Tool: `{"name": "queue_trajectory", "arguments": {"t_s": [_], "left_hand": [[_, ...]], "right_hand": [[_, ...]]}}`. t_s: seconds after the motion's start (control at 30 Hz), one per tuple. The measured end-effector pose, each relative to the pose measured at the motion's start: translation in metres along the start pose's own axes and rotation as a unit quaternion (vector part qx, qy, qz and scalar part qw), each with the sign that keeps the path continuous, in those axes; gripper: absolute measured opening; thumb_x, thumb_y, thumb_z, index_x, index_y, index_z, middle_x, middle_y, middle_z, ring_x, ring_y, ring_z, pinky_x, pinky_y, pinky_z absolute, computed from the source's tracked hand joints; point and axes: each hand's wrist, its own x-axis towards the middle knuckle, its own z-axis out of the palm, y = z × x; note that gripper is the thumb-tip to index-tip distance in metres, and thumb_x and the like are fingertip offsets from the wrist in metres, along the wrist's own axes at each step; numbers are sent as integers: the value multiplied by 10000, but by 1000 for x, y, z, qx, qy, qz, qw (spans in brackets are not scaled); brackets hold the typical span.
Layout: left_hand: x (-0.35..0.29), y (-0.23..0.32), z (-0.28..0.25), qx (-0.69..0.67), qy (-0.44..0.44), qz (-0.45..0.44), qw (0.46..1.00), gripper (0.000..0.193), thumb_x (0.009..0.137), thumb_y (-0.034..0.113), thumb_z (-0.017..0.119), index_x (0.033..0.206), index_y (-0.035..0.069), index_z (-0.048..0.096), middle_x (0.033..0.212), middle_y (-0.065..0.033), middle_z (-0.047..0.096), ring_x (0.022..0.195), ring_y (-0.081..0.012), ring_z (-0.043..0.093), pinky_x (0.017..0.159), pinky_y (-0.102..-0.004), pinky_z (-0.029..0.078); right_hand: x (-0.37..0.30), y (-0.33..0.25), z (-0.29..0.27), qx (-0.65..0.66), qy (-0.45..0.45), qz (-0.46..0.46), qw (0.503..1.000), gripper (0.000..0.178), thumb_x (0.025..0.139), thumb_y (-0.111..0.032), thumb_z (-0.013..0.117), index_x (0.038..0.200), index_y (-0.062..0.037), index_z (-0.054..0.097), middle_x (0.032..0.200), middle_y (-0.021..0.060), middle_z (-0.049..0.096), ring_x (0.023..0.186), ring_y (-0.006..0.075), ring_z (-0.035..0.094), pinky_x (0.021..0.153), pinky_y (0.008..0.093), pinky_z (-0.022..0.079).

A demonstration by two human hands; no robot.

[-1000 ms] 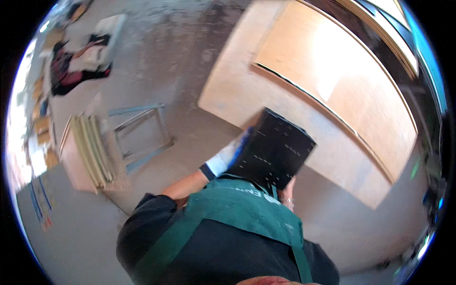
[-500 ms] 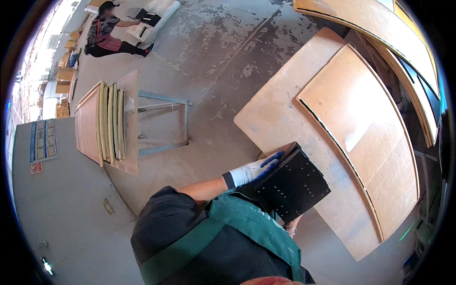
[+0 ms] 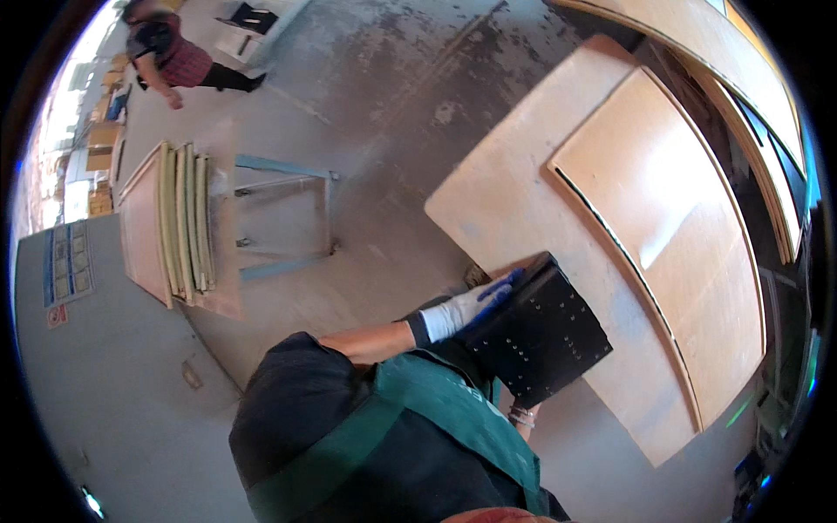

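My left hand (image 3: 475, 311), in a white and blue work glove, is closed round the upper left edge of a black rectangular panel (image 3: 545, 331). Rows of small shiny dots cover the panel's face, and it is tilted in front of my apron. Below its lower edge shows the wrist of my right hand (image 3: 524, 414), with bracelets on it; the panel hides that hand's fingers. The panel's upper right part overlaps the near edge of a pale wooden board (image 3: 506, 196). On that board lies a curved wooden panel (image 3: 649, 174) with a dark slot along its edge.
More curved wooden panels (image 3: 741, 61) are stacked at the upper right. To the left, several upright panels (image 3: 183, 227) lean by a blue metal frame (image 3: 283, 166). Another person (image 3: 166, 48) is at the far left, near a white table (image 3: 231, 39) with a black object on it.
The black panel has turned slightly in my hands, its right corner shifting right. The other person has drawn their arm back from the white table. The whole view has shifted a little.
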Motion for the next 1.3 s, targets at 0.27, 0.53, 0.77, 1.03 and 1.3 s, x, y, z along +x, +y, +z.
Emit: {"name": "queue_trajectory", "arguments": {"t_s": [0.27,0.53,0.77,1.03,1.3], "left_hand": [[-6,8,4,-194,44,-53,979,630,1084,378,394,1579,19,247,1625,-133,294,1475,-206,311,1218,-311,223],[-33,23,0,-4,87,31,996,644,1016,248,557,1546,-13,298,1602,-198,315,1473,-299,334,1215,-358,252],[-66,85,4,-108,115,78,984,685,998,165,582,1563,-13,238,1605,-184,307,1488,-291,301,1220,-355,242],[-112,135,-53,24,153,160,975,745,988,159,610,1577,-5,184,1631,-185,241,1504,-299,262,1237,-356,196],[-124,179,-235,-125,179,135,966,701,1034,269,564,1595,62,197,1639,-133,245,1505,-246,251,1235,-364,203]], "right_hand": [[16,21,-23,37,11,-15,999,552,1057,-385,435,1476,-26,443,1429,110,538,1278,282,527,1082,437,462],[6,-28,15,-8,44,17,999,558,1073,-412,360,1478,-40,458,1449,101,528,1288,276,516,1106,423,432],[-14,-68,59,-47,-48,-16,998,537,1075,-402,369,1455,-38,476,1415,94,546,1256,266,535,1074,414,452],[-19,-91,165,-103,-129,-38,986,514,1076,-390,379,1429,-35,498,1377,86,567,1220,254,556,1037,403,476],[30,-39,366,-94,-215,-54,970,492,1078,-378,389,1402,-32,519,1338,79,588,1184,242,578,1000,393,500]]}}
